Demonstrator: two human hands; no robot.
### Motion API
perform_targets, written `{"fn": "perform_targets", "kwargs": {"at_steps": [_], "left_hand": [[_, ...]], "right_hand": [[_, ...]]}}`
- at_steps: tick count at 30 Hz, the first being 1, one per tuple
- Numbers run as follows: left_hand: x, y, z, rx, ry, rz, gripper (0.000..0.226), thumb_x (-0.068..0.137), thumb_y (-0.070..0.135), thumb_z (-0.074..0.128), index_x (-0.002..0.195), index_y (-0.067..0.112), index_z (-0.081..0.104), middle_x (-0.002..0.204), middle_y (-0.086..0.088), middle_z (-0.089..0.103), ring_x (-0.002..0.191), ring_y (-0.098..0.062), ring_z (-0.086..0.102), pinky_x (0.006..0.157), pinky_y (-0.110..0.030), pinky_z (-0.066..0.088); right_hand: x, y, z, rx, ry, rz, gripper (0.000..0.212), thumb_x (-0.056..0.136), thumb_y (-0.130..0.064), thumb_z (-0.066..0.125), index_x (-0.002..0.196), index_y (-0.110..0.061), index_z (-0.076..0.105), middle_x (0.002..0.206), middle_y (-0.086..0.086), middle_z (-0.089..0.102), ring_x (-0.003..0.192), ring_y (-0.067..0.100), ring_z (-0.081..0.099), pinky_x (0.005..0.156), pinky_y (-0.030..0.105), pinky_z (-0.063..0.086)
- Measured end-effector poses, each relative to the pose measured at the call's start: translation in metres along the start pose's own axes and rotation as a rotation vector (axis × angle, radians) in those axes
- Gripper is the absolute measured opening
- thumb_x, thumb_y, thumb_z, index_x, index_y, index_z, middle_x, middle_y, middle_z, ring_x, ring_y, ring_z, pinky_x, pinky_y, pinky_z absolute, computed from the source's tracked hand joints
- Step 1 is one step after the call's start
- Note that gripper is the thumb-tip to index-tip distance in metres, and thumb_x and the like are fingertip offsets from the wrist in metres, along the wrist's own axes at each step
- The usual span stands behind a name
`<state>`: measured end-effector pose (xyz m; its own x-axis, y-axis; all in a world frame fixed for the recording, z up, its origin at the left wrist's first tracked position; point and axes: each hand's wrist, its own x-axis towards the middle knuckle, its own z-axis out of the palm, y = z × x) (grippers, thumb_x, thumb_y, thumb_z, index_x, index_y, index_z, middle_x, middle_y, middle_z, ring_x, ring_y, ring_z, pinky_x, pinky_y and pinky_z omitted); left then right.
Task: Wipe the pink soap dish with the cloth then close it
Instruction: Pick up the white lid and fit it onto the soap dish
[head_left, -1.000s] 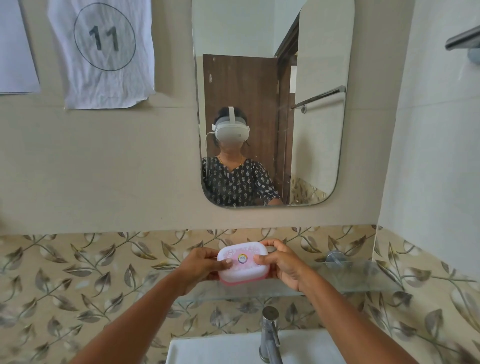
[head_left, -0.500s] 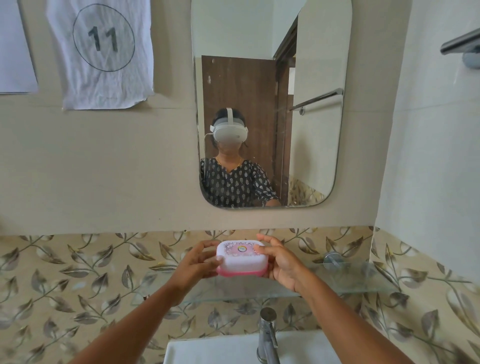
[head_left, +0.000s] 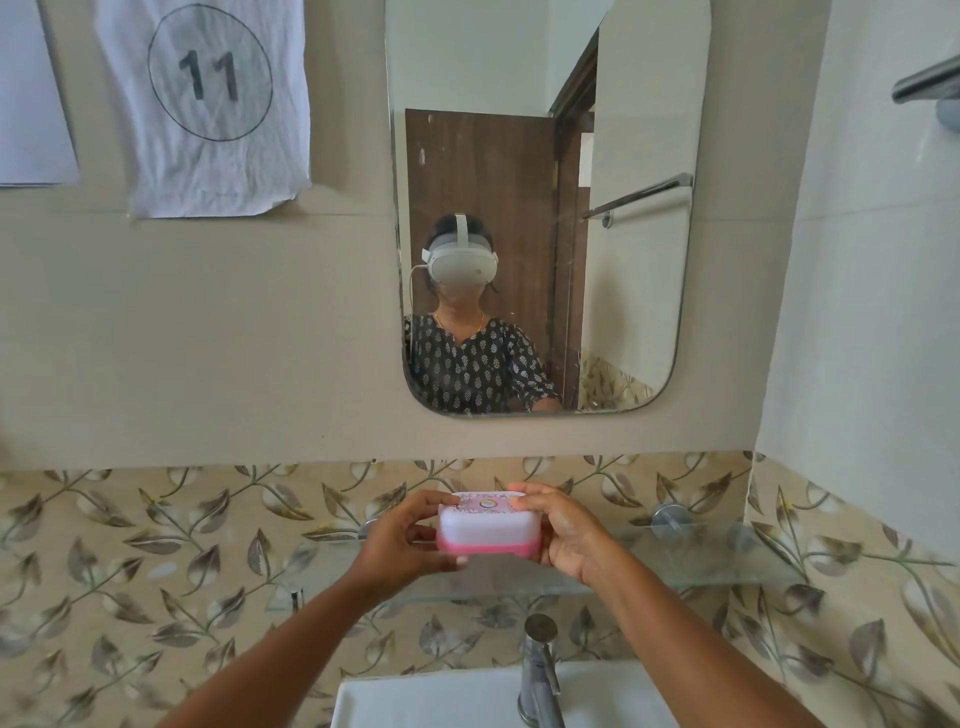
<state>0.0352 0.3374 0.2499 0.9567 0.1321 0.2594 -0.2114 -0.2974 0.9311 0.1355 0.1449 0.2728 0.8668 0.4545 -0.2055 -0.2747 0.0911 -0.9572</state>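
Observation:
The pink soap dish has a pink base and a frosted white lid with a small round sticker on top; the lid is down on the base. I hold it just above the glass shelf. My left hand grips its left end, thumb under the base. My right hand grips its right end, fingertips resting on the lid. No cloth is in view.
A chrome tap and a white basin lie below the shelf. A mirror hangs above, showing a person with a headset. A paper marked 11 is on the wall. The right wall stands close.
The dish has tipped from lid-facing-me to level, and both hands have lowered it slightly toward the shelf while keeping their grip.

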Motion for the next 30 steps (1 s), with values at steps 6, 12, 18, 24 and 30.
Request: {"fn": "perform_targets", "kwargs": {"at_steps": [6, 12, 18, 24, 30], "left_hand": [[0.002, 0.004, 0.003, 0.027, 0.055, -0.025, 0.052, 0.059, 0.004, 0.087, 0.105, 0.011, 0.063, 0.107, -0.006, 0.069, 0.086, -0.023, 0.072, 0.068, -0.033, 0.06], [0.003, 0.006, 0.006, 0.016, 0.084, -0.042, 0.054, 0.058, 0.003, 0.087, 0.104, 0.014, 0.061, 0.111, -0.005, 0.067, 0.085, -0.026, 0.072, 0.065, -0.034, 0.06], [0.002, 0.002, 0.014, 0.002, 0.151, -0.088, 0.083, 0.051, 0.013, 0.092, 0.121, 0.019, 0.048, 0.109, -0.003, 0.067, 0.094, -0.022, 0.068, 0.066, -0.026, 0.058], [0.01, 0.0, 0.026, 0.136, 0.161, -0.114, 0.07, 0.042, 0.028, 0.095, 0.1, 0.024, 0.055, 0.104, 0.006, 0.068, 0.098, -0.011, 0.063, 0.079, -0.033, 0.057], [0.015, -0.004, 0.039, 0.239, 0.14, -0.097, 0.068, 0.045, 0.023, 0.094, 0.101, 0.021, 0.056, 0.104, 0.007, 0.068, 0.093, -0.009, 0.064, 0.077, -0.034, 0.059]], "right_hand": [[-0.001, 0.001, -0.001, 0.0, 0.024, -0.006, 0.028, 0.08, -0.002, 0.061, 0.1, -0.021, 0.066, 0.101, 0.013, 0.065, 0.077, 0.025, 0.06, 0.047, 0.026, 0.05], [0.0, 0.003, -0.001, -0.032, 0.07, -0.065, 0.026, 0.08, -0.009, 0.069, 0.104, -0.013, 0.063, 0.103, 0.016, 0.067, 0.082, 0.025, 0.064, 0.05, 0.03, 0.052], [0.004, 0.007, -0.009, -0.271, 0.213, -0.132, 0.058, 0.047, -0.041, 0.08, 0.09, -0.004, 0.07, 0.09, 0.012, 0.073, 0.083, 0.028, 0.07, 0.074, 0.046, 0.059], [0.0, 0.006, -0.028, -0.382, 0.286, -0.115, 0.037, 0.065, -0.032, 0.079, 0.093, -0.007, 0.071, 0.089, 0.006, 0.074, 0.081, 0.02, 0.07, 0.07, 0.031, 0.057], [-0.001, 0.009, -0.034, -0.552, 0.364, -0.156, 0.025, 0.068, -0.031, 0.077, 0.08, -0.009, 0.072, 0.083, 0.004, 0.073, 0.072, 0.016, 0.065, 0.06, 0.025, 0.044]]}}
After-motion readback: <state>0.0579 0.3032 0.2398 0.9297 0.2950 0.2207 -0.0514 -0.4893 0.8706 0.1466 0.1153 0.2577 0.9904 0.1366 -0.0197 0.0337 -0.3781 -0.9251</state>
